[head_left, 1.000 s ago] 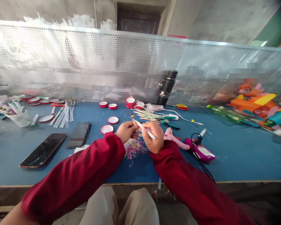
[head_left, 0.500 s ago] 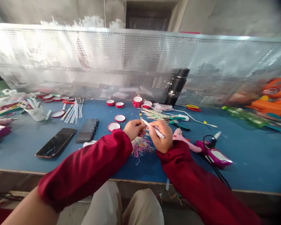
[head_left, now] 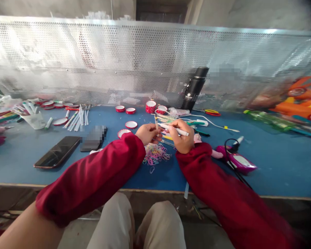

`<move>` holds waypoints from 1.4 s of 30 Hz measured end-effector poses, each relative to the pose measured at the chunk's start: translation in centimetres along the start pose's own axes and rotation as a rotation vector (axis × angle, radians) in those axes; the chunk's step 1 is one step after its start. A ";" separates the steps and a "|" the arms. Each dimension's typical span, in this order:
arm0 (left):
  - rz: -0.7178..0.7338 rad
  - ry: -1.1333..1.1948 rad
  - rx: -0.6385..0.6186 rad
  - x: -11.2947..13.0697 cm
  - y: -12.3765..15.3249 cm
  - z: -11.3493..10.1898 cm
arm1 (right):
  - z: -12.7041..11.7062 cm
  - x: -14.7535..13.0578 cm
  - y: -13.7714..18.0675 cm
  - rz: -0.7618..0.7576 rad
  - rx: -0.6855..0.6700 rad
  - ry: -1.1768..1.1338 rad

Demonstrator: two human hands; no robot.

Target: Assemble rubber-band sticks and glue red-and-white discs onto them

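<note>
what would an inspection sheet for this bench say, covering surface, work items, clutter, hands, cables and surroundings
Surface: blue table, pale specks in places.
Work items: white pen and slim pale piece, close together; contact unclear.
Clutter: loose colored bands heaped just in front of the hands; phone to the left; purple device to the right; black flask at the back.
Hands: left hand pinches the pale piece; right hand grips the pen.
Cables: black cable beside the purple device; white cord lying loose behind the right hand.
Surroundings: perforated metal screen behind the table.
</note>
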State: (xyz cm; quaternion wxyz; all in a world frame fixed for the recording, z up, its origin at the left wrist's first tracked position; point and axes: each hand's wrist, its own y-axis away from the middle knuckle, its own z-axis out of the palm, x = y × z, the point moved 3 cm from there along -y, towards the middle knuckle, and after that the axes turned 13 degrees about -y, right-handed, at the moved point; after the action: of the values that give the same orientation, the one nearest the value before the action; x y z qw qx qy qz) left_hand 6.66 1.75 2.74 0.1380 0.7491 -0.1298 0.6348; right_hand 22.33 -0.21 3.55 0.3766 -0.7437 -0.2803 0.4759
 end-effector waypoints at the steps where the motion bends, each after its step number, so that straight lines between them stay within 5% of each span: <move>1: 0.002 -0.006 0.003 -0.1 -0.1 0.0 | 0.0 0.1 0.0 0.008 0.003 -0.008; 17: 0.068 -0.252 0.027 0.1 -0.1 -0.6 | 0.2 1.4 0.1 -0.009 0.003 -0.041; 42: 0.127 -0.286 0.053 0.2 0.0 -0.8 | 0.3 1.0 0.2 0.000 0.028 -0.049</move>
State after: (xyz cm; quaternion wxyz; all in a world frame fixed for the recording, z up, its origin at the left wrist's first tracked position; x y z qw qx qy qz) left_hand 5.94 2.08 3.09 0.0579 0.8253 -0.1787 0.5325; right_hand 22.41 0.51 2.79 0.3798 -0.7266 -0.2827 0.4979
